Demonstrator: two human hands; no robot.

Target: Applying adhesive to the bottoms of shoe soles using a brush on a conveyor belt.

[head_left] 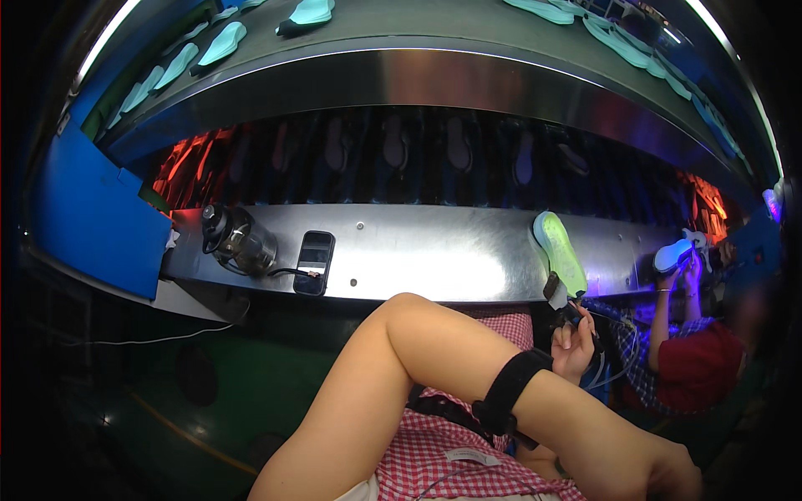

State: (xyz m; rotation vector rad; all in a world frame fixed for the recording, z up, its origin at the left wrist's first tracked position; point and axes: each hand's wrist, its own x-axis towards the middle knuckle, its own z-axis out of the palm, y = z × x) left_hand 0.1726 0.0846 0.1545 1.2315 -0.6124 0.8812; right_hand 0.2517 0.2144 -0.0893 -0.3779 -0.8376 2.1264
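My left arm bends at the elbow and crosses in front of me, a black strap around the forearm. At the lower right lies my left hand (pixel 675 474), dim and with its fingers hidden. Behind that forearm, my right hand (pixel 573 341) is raised with its fingers curled around a slim dark thing, whose kind I cannot make out. Just above it, a pale green shoe sole (pixel 561 253) rests on the metal ledge, its lower end close to my fingertips. A small dark and whitish piece (pixel 555 290) sits against that lower end.
On the ledge (pixel 443 250) stand a clear bottle with a black lid (pixel 238 240) and a phone (pixel 315 262) with a short cord. Beyond, a conveyor (pixel 434 21) carries several mint soles (pixel 221 43). At right, a co-worker's hands (pixel 690 271) hold a sole under violet light.
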